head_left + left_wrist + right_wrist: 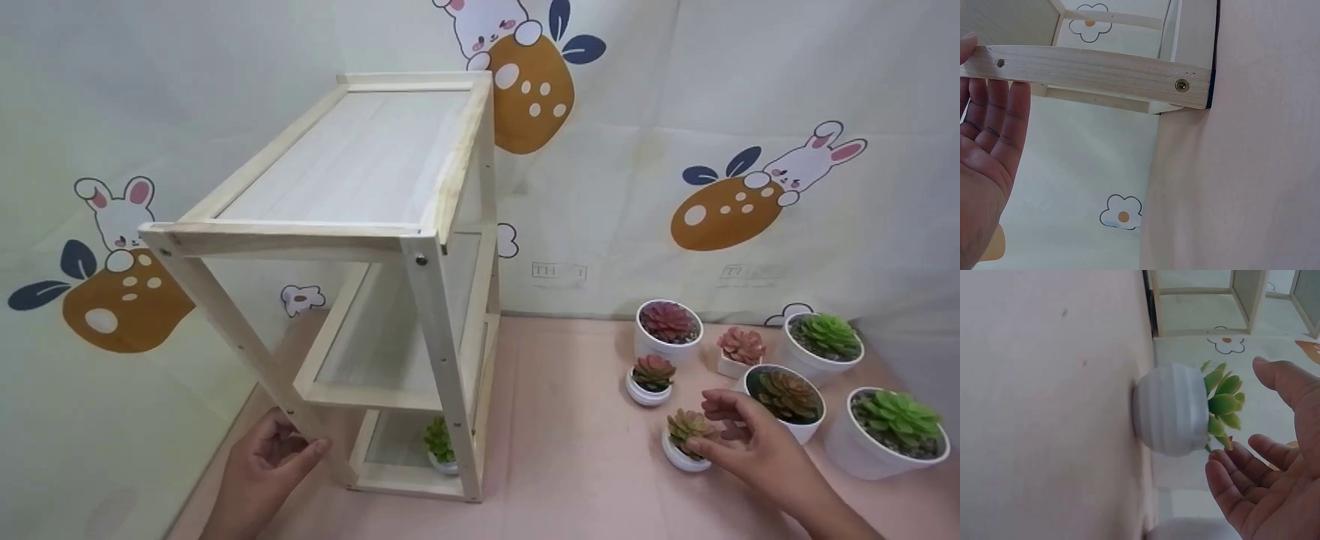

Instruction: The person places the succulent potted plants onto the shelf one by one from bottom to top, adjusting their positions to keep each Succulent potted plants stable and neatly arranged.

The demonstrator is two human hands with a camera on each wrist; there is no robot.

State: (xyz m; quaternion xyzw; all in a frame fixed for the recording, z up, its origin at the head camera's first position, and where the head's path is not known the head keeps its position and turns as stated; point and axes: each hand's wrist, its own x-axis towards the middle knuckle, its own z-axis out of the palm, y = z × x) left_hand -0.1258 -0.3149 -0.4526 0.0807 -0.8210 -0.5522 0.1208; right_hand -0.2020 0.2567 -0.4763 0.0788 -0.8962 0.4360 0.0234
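Observation:
A light wooden three-tier shelf (375, 244) stands at the centre left of the head view. My left hand (262, 469) holds its near left post (1084, 67), thumb on one side and fingers on the other. On the right, my right hand (750, 442) is beside a small succulent (690, 427) with greenish-orange leaves in a white pot. In the right wrist view its ribbed pot (1171, 410) stands upright on the table, while the thumb and loosely bent fingers (1230, 495) are spread near the leaves, not closed round them.
A small green succulent (440, 441) sits on the bottom tier. Around my right hand stand several potted succulents: a dark red one (667, 322), a small reddish one (652, 373), a pink one (741, 346), a brownish one (784, 394) and green ones (896, 424). A rabbit-printed cloth (615, 195) hangs behind.

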